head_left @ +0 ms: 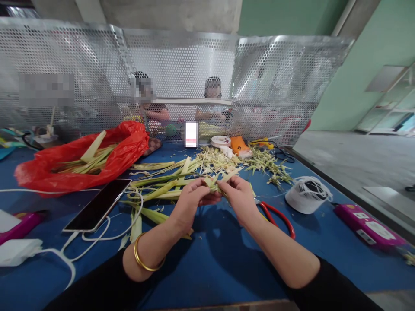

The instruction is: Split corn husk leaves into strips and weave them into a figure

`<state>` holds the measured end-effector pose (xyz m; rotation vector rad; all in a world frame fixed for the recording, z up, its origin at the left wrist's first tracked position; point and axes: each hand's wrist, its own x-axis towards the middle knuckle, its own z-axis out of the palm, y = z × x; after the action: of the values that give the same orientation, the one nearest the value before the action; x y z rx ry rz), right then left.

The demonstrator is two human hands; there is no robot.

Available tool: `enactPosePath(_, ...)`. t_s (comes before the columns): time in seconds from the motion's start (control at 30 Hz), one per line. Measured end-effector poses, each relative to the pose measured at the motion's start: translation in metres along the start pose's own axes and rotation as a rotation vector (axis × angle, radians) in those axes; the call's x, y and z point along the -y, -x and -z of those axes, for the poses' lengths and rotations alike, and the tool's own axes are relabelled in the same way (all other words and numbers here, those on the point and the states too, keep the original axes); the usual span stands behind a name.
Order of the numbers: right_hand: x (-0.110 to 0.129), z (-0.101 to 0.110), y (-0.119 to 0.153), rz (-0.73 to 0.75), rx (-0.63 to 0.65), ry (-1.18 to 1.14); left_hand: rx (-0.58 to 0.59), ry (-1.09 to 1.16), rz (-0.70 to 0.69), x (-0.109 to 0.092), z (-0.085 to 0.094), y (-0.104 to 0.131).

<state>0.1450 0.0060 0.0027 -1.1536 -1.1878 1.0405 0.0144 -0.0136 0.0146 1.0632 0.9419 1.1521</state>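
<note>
Between my hands, above the blue table [207, 276], is a small piece of folded pale-green leaf strips [213, 183], perhaps corn husk. My left hand [191, 201] pinches its left side with thumb and fingers. On the other side my right hand [238, 194] grips it, and a strip sticks up past the fingers. Long green-yellow leaf strips [162, 190] lie loose to the left of and behind my left hand. Beside my right wrist rest red-handled scissors [285, 218], their blades partly hidden by the hand.
Left stands a red plastic bag [129, 142] of leaf strips, with a phone [99, 205] and white cables before it. Trimmed scraps [217, 160] and small finished-looking leaf pieces [267, 164] lie behind. A white string spool [304, 196] sits right. Two people work beyond the perforated screen [181, 56].
</note>
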Motion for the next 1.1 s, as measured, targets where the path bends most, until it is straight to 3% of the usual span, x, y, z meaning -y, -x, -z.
enactPosePath(0.17, -0.003, -0.001, 0.000, -0.004, 0.028, -0.025, -0.062, -0.103, -0.085, 0.004, -0.002, -0.002)
enactPosePath(0.37, 0.000, -0.002, 0.001, -0.140, 0.146, -0.081, -0.158, -0.055, -0.092, 0.002, 0.000, -0.003)
enactPosePath(0.47, -0.002, -0.002, 0.003, -0.077, 0.203, 0.062, -0.283, 0.005, -0.088, -0.002, 0.006, -0.007)
enactPosePath(0.63, -0.003, -0.001, 0.014, 0.156, 0.282, 0.236, -0.426, 0.032, -0.137, -0.004, 0.016, -0.015)
enactPosePath(0.73, 0.005, 0.001, 0.018, 0.253, 0.405, 0.190, -0.403, 0.007, -0.100, -0.003, 0.018, -0.015)
enactPosePath(0.9, 0.016, 0.003, 0.017, 0.217, 0.584, -0.060, -0.316, -0.042, -0.075, -0.001, 0.015, -0.011)
enactPosePath(1.0, 0.017, 0.005, 0.015, 0.257, 0.504, 0.032, -0.260, -0.044, -0.051, -0.002, 0.012, -0.009)
enactPosePath(1.1, 0.015, 0.009, 0.011, 0.391, 0.309, 0.258, -0.202, -0.056, -0.014, -0.005, 0.008, -0.007)
